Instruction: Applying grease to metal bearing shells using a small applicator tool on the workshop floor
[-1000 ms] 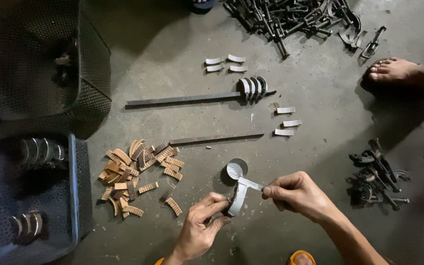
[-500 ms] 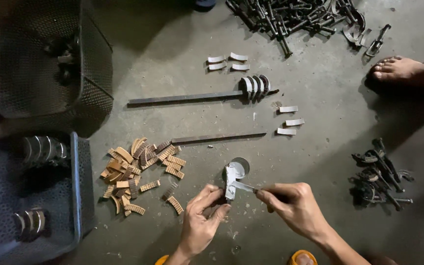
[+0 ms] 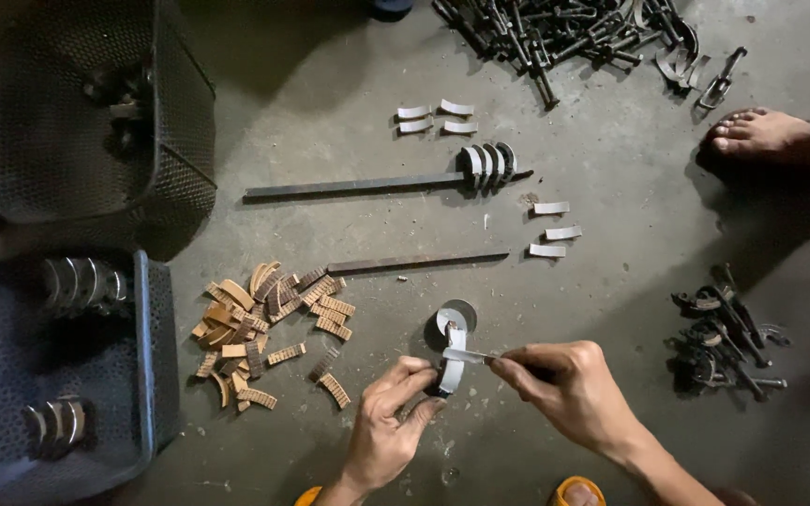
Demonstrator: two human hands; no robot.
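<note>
My left hand [image 3: 388,412] pinches the lower end of a curved grey metal shoe piece [image 3: 453,368], holding it upright on the concrete floor. My right hand [image 3: 569,389] grips a thin flat blade [image 3: 468,355] whose tip lies across the piece's face. Just above the piece sits a small round tin [image 3: 455,317]. A heap of brown lining strips [image 3: 269,328] lies to the left of my left hand.
Two long metal bars [image 3: 358,186] [image 3: 416,261] lie across the middle, one carrying stacked curved shoes [image 3: 487,161]. Loose pale curved pieces [image 3: 552,230] lie nearby. Dark mesh baskets [image 3: 96,112] [image 3: 147,356] stand at left. Metal parts are piled at top [image 3: 564,33] and right [image 3: 724,328]. A bare foot [image 3: 761,131] rests at upper right.
The curved piece has been turned upright and shifted slightly left toward the tin. My right hand moved the blade across its face; my left hand kept its grip at the bottom.
</note>
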